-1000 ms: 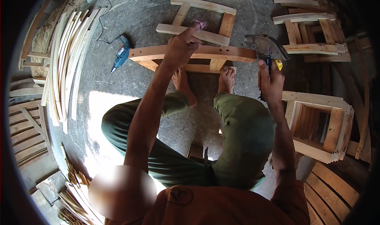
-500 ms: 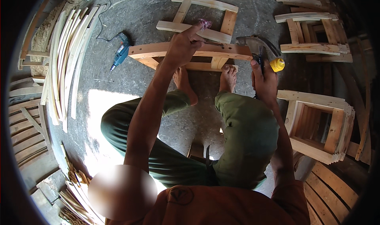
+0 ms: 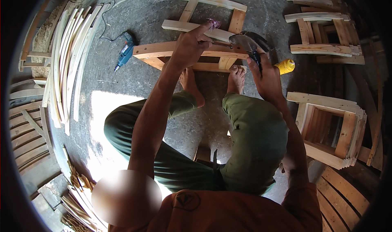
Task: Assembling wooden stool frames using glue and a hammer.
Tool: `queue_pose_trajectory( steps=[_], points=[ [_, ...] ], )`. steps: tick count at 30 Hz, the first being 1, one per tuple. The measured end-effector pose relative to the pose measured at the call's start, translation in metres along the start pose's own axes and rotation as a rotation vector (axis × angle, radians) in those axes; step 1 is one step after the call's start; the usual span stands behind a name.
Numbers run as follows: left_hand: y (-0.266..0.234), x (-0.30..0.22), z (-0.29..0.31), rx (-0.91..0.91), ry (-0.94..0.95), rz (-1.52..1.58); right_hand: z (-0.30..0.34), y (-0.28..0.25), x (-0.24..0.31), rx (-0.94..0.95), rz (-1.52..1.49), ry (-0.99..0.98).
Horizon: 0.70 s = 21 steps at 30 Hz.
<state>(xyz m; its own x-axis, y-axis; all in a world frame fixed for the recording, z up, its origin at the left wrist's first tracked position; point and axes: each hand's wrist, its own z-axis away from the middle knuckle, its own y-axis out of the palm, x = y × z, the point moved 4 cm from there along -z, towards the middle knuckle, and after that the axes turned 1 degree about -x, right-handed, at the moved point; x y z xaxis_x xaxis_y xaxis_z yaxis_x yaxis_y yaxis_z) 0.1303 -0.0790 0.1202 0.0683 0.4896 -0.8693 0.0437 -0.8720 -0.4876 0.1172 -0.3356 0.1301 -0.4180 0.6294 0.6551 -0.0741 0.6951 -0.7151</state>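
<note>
A wooden frame [image 3: 157,50] with a curved top rail stands on the floor by my bare feet. My left hand [image 3: 188,49] is closed over that rail on a thin metal rod [image 3: 220,43], whose tip points right, toward dark holes or fastener heads near the rail's right end. My right hand [image 3: 267,80] grips a hammer [image 3: 255,57] by its dark handle. The hammer's metal head is just above the right end of the rail, close to the rod's tip. A crumpled pinkish bundle [image 3: 213,24] shows beside my left index finger; whether I hold it I cannot tell.
Ahead lies another wooden frame [image 3: 196,26]. A blue power drill [image 3: 125,54] with a cord rests at left, near long curved slats [image 3: 67,64]. A yellow bottle-like object [image 3: 286,66] lies beside my right hand. Frames are stacked at right [image 3: 322,105] and far right [image 3: 322,48].
My right hand has moved left and slightly down with the hammer, bringing its head over the rail near the rod. My left hand has hardly moved. More of the yellow object shows.
</note>
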Motion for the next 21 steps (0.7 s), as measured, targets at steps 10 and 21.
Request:
queue_pose_trajectory(
  steps=[10, 21],
  points=[
    [0.003, 0.003, 0.001, 0.02, -0.036, 0.0, -0.037, -0.1, 0.1, -0.482, -0.519, -0.334],
    [0.0, 0.003, 0.002, -0.035, 0.081, 0.009, -0.02, -0.043, 0.028, -0.048, 0.02, 0.0]
  ],
)
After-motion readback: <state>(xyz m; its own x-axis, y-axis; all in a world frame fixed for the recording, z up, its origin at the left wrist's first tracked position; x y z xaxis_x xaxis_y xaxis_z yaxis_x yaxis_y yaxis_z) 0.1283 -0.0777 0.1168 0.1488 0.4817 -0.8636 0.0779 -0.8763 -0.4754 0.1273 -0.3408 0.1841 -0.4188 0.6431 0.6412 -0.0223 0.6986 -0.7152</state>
